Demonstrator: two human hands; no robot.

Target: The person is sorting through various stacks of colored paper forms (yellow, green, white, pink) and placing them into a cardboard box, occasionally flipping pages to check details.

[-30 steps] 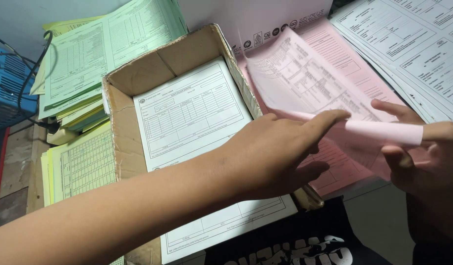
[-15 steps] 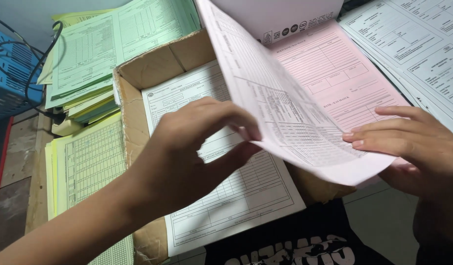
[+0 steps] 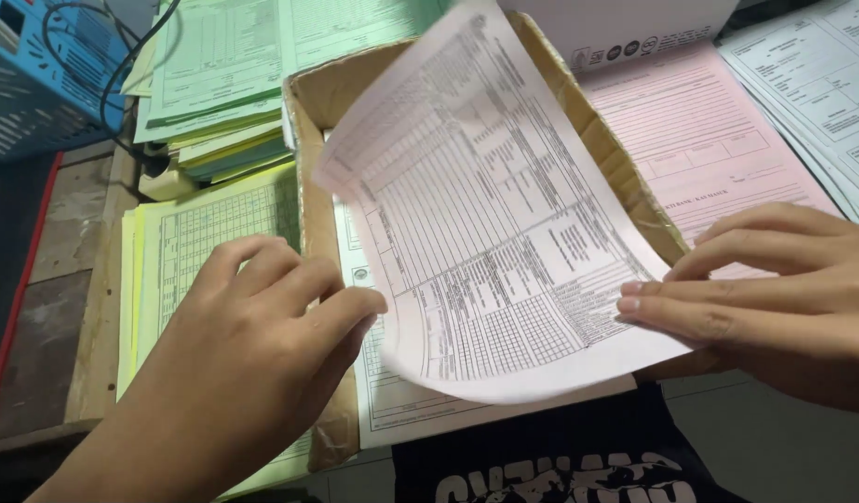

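Observation:
A pale pink printed form sheet (image 3: 485, 233) arches over an open cardboard box (image 3: 310, 196), its far corner lifted. My right hand (image 3: 774, 289) pinches the sheet's right edge between fingertips and thumb. Over the box's left wall lies my left hand (image 3: 252, 354) with fingers spread; only its thumb tip touches the sheet's lower left edge. White forms (image 3: 392, 410) lie flat in the box under the raised sheet.
A stack of pink forms (image 3: 699, 140) lies right of the box, with white forms (image 3: 811, 84) beyond it. Yellow-green forms (image 3: 215, 224) and a green pile (image 3: 234, 65) sit to the left. A blue device (image 3: 29, 74) with cables stands far left.
The pink sheet has swung from the right-hand stack to over the box. My left hand has let go of its edge and dropped onto the box's left wall.

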